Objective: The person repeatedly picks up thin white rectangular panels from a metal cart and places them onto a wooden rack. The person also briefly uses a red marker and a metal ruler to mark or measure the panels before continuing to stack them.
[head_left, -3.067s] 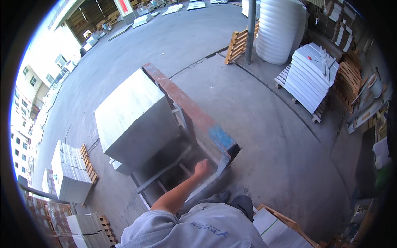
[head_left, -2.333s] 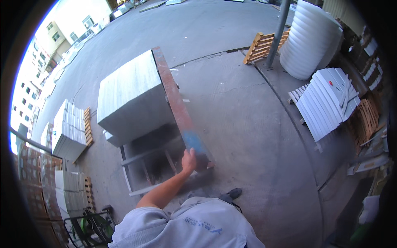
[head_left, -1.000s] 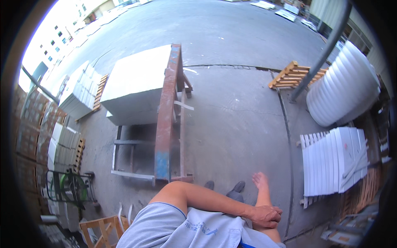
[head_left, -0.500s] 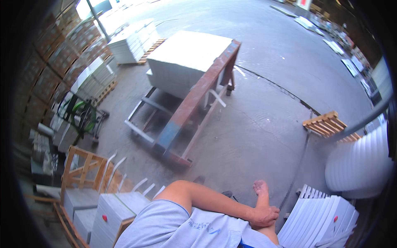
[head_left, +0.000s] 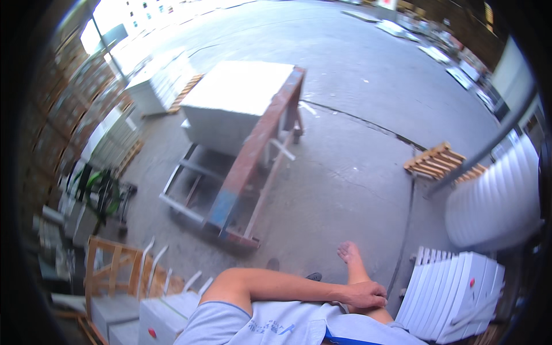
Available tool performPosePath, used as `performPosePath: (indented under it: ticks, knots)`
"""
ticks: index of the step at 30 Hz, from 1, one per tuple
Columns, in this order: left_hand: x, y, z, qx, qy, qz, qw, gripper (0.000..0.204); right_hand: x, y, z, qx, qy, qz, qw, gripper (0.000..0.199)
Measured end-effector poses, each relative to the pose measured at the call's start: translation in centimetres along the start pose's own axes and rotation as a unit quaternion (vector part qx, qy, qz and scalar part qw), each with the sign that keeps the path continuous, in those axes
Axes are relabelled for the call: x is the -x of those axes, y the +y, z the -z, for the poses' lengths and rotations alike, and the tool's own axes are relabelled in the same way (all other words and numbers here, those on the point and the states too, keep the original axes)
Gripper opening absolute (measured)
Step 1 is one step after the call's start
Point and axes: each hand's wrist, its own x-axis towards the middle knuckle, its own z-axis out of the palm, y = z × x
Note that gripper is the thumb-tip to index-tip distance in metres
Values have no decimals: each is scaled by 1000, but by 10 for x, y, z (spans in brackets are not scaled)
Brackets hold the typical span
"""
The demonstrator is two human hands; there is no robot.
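Left hand [head_left: 366,295] apparently on right forearm [head_left: 358,274]

Grey concrete floor [head_left: 351,195], metal rack [head_left: 264,135] with a blue end standing on it, big pale block [head_left: 238,86] on the rack, wooden pallet [head_left: 185,94] under stacked slabs [head_left: 150,89] at left, another pallet [head_left: 428,256] under white sheets [head_left: 445,299] at right.

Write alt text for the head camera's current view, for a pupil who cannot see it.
Seen from above, a left hand rests on the right forearm, while the right hand is open and empty. Ahead, a large white block sits on a metal frame. Stacked white slabs and a white roll stand at right.
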Motion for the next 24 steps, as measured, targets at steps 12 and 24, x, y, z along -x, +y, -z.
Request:
performPosePath:
  ticks: [12, 24]
  knots:
    - [51, 30, 22, -168, -121, -93, 974, 28, 26, 25, -30, -61, 29, 41, 997, 17]
    - [104, 28, 61, -303, -141, -195, 922, 27, 54, 45, -65, -110, 62, 60, 990, 22]
